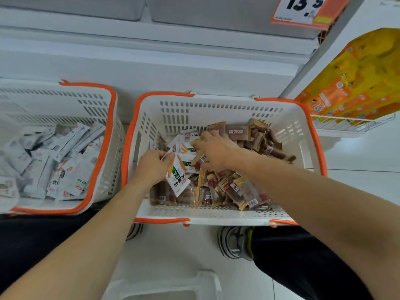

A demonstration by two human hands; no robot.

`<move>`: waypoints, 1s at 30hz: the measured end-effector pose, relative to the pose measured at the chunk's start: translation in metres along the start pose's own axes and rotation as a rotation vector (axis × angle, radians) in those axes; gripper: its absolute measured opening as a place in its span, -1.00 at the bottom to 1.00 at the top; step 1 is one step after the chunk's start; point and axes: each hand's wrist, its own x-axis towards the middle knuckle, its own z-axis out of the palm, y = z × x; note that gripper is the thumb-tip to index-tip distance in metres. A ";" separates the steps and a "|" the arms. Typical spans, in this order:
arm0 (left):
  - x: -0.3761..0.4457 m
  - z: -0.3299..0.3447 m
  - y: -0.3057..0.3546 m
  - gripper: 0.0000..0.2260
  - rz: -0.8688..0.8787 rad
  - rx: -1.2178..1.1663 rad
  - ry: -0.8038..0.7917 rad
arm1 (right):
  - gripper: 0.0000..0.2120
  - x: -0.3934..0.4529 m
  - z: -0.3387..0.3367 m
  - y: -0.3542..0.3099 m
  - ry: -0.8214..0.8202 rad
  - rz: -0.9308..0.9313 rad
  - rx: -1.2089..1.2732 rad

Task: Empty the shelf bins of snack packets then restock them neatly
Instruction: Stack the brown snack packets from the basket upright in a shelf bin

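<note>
The white snack packet (178,177) with the green band hangs from my left hand (154,166), pinched by its top edge between curled fingers and thumb, dangling just above the heap of brown packets (242,189) that fills the centre basket (218,217). A few more white packets (186,139) lie mixed into the brown ones toward the back of that basket, and my right hand (214,150) is down among them — fingers curled into the pile, touching both white and brown wrappers, though I cannot tell whether it has actually closed on any one of them. The two hands are near each other but apart, the held packet between them. The centre basket is white slotted plastic with an orange rim and sits on the pale floor just beyond my shoe (234,242). To its left, close beside it, stands a second basket (104,131) of the same kind, holding a loose pile of white packets only (54,163). Behind both runs the white shelf base (151,68), with empty grey bins (227,16) on the shelf above and an orange price tag (307,9) reading 13.5. At the right, yellow and orange boxes (359,79) rest in a wire rack (346,124).
</note>
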 end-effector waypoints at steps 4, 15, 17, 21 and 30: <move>0.017 -0.001 0.001 -0.78 0.059 0.165 -0.007 | -0.15 0.052 0.029 0.004 -0.125 -0.012 -0.139; 0.088 0.038 0.005 -0.16 0.112 0.463 -0.336 | -0.55 0.014 0.018 0.066 -0.104 -0.016 -0.049; 0.093 0.042 -0.003 -0.06 0.105 0.492 -0.387 | -0.63 0.013 0.013 0.067 -0.130 -0.024 -0.022; 0.098 0.044 -0.010 0.05 0.058 0.355 -0.385 | -0.56 0.031 0.005 0.063 -0.200 -0.027 0.038; 0.098 0.037 -0.007 -0.26 -0.086 0.369 -0.429 | -0.02 0.087 0.024 0.057 -0.171 0.123 0.233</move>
